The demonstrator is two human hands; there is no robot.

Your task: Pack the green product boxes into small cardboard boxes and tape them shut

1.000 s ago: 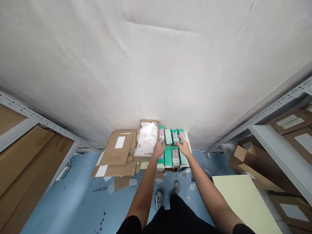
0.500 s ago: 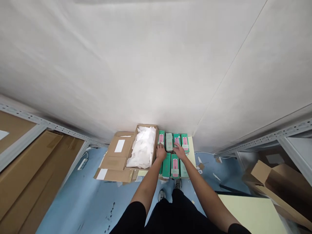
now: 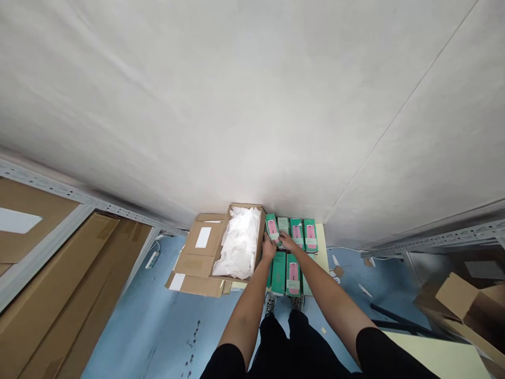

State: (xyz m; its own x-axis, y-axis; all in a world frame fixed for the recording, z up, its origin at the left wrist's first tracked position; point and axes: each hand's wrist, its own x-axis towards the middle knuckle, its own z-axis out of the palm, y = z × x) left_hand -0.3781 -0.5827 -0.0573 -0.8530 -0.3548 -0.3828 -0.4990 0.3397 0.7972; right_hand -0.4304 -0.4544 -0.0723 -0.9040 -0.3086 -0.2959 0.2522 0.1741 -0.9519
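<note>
A green box with a pink panel (image 3: 272, 225) sits slightly tilted at the left end of the back row of boxes. My left hand (image 3: 269, 247) grips its near end from the left, fingers closed. From the right, my right hand (image 3: 289, 242) has its fingers closed at the same box's near corner. To the right stand a pale green box (image 3: 283, 225) and two more green boxes with pink panels (image 3: 297, 231) (image 3: 311, 235). Nearer me lie a plain green box (image 3: 278, 273) and a pink-panelled green box (image 3: 293, 276), partly below my forearms.
Left of the boxes stands an open carton (image 3: 216, 268) filled with white wrapping (image 3: 240, 239). Its flaps or flattened cardboard (image 3: 195, 258) spread leftward. Metal racks (image 3: 84, 216) flank both sides; a white wall (image 3: 252, 105) rises behind. An open carton (image 3: 457, 297) is at right.
The leftmost back-row box has turned and tilted between my hands. My right hand has moved left onto it from the neighbouring boxes. The view has shifted slightly.
</note>
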